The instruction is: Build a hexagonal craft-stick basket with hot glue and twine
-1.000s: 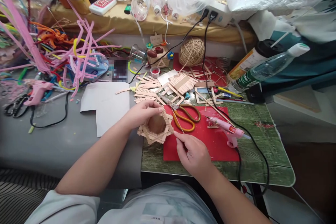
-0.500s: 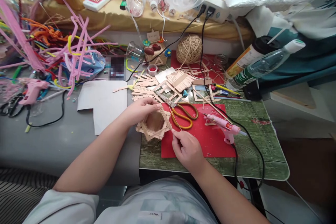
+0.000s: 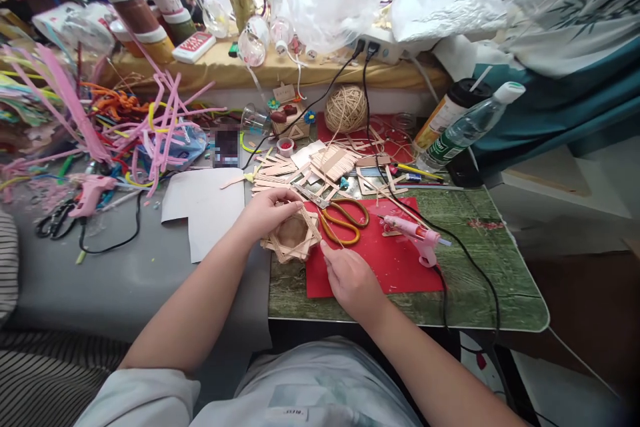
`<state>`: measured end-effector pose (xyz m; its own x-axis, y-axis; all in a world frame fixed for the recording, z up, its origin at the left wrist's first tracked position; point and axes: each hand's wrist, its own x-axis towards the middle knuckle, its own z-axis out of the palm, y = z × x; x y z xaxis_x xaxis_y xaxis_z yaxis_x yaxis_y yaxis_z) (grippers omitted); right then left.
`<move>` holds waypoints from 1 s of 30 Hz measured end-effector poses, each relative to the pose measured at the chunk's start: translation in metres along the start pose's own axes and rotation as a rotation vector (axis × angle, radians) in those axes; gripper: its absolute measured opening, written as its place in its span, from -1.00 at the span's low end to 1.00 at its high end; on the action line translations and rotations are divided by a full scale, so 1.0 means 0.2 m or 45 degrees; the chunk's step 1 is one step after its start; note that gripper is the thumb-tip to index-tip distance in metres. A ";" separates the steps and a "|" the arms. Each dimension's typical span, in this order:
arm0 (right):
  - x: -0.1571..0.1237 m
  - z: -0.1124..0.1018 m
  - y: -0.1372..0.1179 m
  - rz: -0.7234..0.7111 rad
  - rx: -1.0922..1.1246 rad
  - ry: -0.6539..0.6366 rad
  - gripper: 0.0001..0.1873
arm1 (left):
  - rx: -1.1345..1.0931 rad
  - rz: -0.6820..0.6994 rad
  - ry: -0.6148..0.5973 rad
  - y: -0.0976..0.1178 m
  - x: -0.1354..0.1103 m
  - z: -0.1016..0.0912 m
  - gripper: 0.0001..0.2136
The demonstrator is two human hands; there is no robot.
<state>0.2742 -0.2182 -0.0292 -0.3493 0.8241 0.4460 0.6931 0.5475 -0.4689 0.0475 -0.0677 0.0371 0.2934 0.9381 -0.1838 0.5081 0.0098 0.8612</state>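
Observation:
My left hand [image 3: 270, 212] grips the upper left rim of a star-shaped craft-stick basket [image 3: 283, 252], its thumb and fingers closed on the wood. The basket is tilted so that its hollow inside faces me. Thin twine [image 3: 332, 235] loops past the basket's right side into my right hand [image 3: 354, 280]. That hand is closed, thumb and forefinger pinched against the basket's right corner; its other fingers are curled. Just beyond the basket lie scissors [image 3: 356, 235] with yellow-brown handles, on a red sheet [image 3: 370, 273]. A pink glue gun [image 3: 413, 230] rests at the sheet's right.
Loose craft sticks [image 3: 274, 173] and a ball of twine [image 3: 345, 109] lie behind my hands. Pink pipe cleaners [image 3: 167, 120] and a second glue gun [image 3: 93, 195] are on the left. A water bottle [image 3: 467, 127] leans at the right; a black cable [image 3: 470, 253] crosses the table.
The camera view has shifted, so more of the back shelf shows. My left hand keeps its hold on the basket, and my right hand stays pinched at its right corner.

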 end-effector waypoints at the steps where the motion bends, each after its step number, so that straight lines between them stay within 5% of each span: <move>1: -0.01 0.00 0.00 -0.006 -0.009 -0.026 -0.40 | 0.032 0.022 0.004 0.01 -0.01 0.00 -0.61; 17: -0.02 0.00 0.01 -0.039 -0.028 0.007 -0.32 | 0.280 0.000 0.062 0.11 -0.04 0.03 -0.74; 24: -0.02 0.01 0.02 -0.061 -0.003 0.032 -0.31 | 0.862 0.570 0.376 0.13 -0.10 0.08 -0.88; 30: -0.03 0.02 0.03 -0.072 0.015 0.012 -0.26 | 1.120 0.667 0.327 0.12 -0.12 0.11 -0.72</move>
<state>0.2779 -0.2199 -0.0367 -0.3813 0.7905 0.4792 0.6648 0.5947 -0.4520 0.0699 -0.0979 0.0526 0.5184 0.7985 0.3060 0.8058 -0.5760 0.1379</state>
